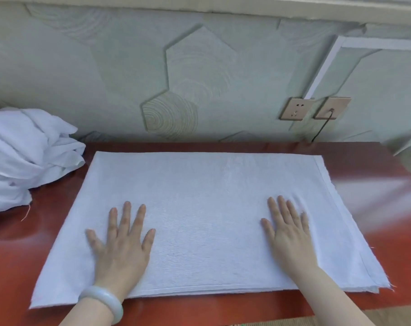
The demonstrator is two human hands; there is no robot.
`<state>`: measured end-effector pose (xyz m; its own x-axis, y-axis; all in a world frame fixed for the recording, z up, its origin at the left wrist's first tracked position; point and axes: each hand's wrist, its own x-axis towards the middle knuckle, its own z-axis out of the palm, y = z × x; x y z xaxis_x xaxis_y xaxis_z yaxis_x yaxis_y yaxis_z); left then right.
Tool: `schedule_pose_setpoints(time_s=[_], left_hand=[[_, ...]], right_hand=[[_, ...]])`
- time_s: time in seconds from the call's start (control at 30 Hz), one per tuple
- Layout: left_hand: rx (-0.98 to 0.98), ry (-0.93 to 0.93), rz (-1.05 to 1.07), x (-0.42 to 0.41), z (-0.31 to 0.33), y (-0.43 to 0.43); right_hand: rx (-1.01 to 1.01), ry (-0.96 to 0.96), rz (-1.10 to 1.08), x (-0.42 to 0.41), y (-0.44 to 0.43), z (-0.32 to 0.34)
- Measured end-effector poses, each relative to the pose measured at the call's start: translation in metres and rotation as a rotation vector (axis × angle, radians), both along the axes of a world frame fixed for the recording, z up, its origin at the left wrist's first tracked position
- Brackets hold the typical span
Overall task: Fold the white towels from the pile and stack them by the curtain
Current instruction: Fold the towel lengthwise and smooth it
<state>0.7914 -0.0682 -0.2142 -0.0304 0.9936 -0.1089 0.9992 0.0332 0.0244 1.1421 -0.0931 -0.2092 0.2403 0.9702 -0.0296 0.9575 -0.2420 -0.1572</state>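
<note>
While the towel [199, 208] lies long-axis left-to-right on the table [355, 158], left grip [122, 245] and right grip [289, 234] press flat, fingers straight, near its front edge.

You have two hands in view, the left hand [122, 245] and the right hand [289, 234]. One pale bracelet [103, 300] is on your left wrist. One white towel [204, 208] lies spread on the one red tabletop [399, 243]. There is one crumpled pile [23, 156] of white cloth; the number of pieces in it cannot be told. The wall has two sockets, the left socket [296, 108] and the right socket [332, 108], and one dark cable [322, 128].
</note>
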Motion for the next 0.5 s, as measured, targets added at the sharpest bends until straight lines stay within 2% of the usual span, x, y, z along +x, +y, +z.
schedule_pose_setpoints(time_s=[0.07,0.17,0.23,0.4,0.5], left_hand=[[0.001,-0.023,-0.014,0.011,0.006,0.006],[0.061,-0.065,-0.236,0.047,0.016,0.021],[0.068,-0.080,-0.367,0.077,0.015,0.034],[0.064,-0.140,-0.495,0.130,0.006,0.052],[0.071,-0.117,-0.472,0.138,0.001,0.049]], right_hand=[[-0.031,0.031,-0.084,0.029,-0.006,0.004],[-0.017,0.127,-0.147,0.066,-0.016,0.009],[-0.010,0.148,-0.133,0.080,-0.022,0.010],[-0.054,0.142,-0.082,0.095,-0.027,0.014],[0.022,0.095,-0.353,0.100,-0.027,0.026]])
